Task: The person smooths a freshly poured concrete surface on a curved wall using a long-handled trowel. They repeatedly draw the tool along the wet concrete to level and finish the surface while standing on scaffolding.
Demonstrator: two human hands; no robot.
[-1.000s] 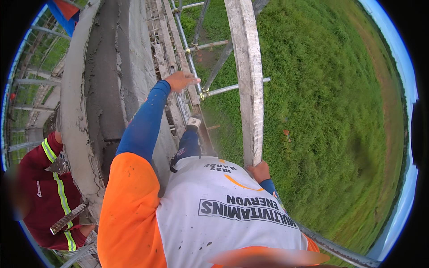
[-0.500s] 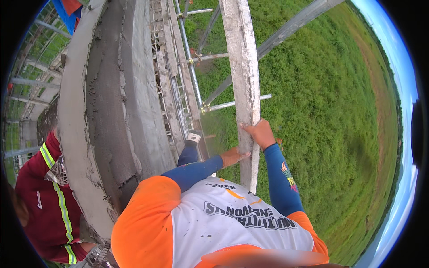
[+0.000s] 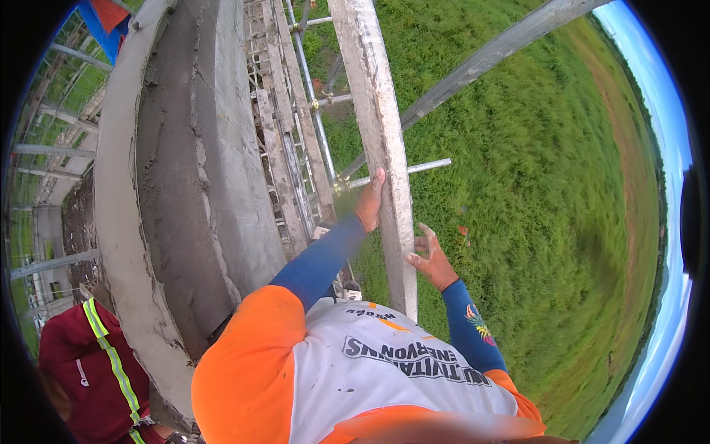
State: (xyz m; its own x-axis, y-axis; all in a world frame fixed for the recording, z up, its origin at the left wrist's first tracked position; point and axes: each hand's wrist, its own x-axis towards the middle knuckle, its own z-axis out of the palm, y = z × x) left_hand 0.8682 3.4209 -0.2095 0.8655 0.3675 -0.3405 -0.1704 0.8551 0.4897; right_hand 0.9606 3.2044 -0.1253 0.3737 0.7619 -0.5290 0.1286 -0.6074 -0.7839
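Note:
A long pale plank (image 3: 384, 126), grey and stained, runs from the far top edge down to my chest. My left hand (image 3: 370, 201) grips its left edge, with the thumb up on the face and the other fingers hidden. On the plank's right side my right hand (image 3: 435, 260) has its fingers apart and curved. Its thumb tip is at the plank's edge; whether it touches I cannot tell. Blue sleeves cover both forearms.
A curved concrete wall (image 3: 122, 192) with rough mortar stands to the left. Beside it runs scaffolding with planks (image 3: 277, 148) and metal tubes (image 3: 318, 122). A diagonal metal beam (image 3: 488, 55) crosses at the right, above grass far below. A co-worker in maroon (image 3: 92, 370) is beyond the wall.
My left hand has moved farther up along the plank. My right hand has let go of it and come nearer to me. The plank's far part has shifted left. The co-worker has moved lower in view.

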